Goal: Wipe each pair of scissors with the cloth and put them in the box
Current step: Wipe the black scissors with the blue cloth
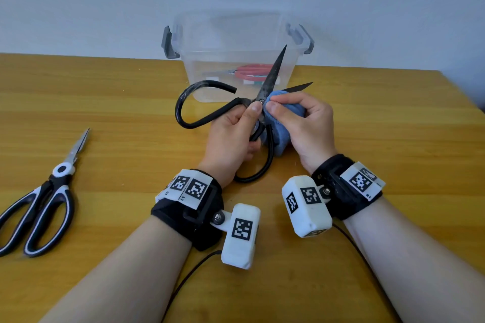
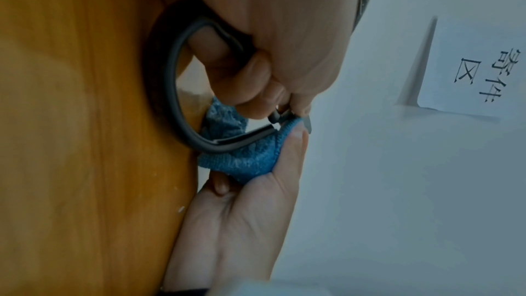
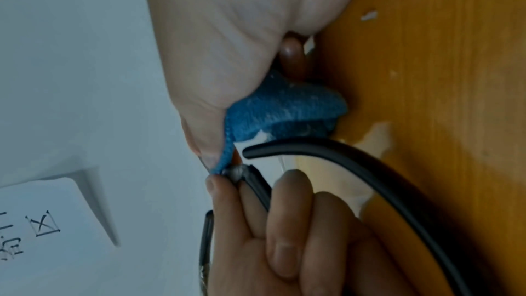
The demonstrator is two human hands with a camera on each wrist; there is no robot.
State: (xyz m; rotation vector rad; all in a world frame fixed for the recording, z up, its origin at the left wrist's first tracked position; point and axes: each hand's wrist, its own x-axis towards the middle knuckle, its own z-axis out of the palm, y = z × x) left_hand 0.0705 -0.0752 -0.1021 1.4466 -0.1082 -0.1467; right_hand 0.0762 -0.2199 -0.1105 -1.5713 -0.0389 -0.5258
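Mid-task: red scissors (image 1: 252,72) already in box (image 1: 236,60) at 12 o'clock. Left hand (image 1: 231,134) grips black scissors (image 1: 265,92), blades open; right hand (image 1: 301,123) pinches cloth (image 1: 283,113) at pivot. Striped pair (image 1: 44,204) waits on table (image 1: 105,113), 9 o'clock.

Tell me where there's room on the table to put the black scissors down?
Bare table lies right of the box, and between the striped scissors and the left hand. It is crowded where both hands hold the black scissors.

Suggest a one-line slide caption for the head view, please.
Left hand holds open black scissors while right hand wipes near the pivot with blue cloth.
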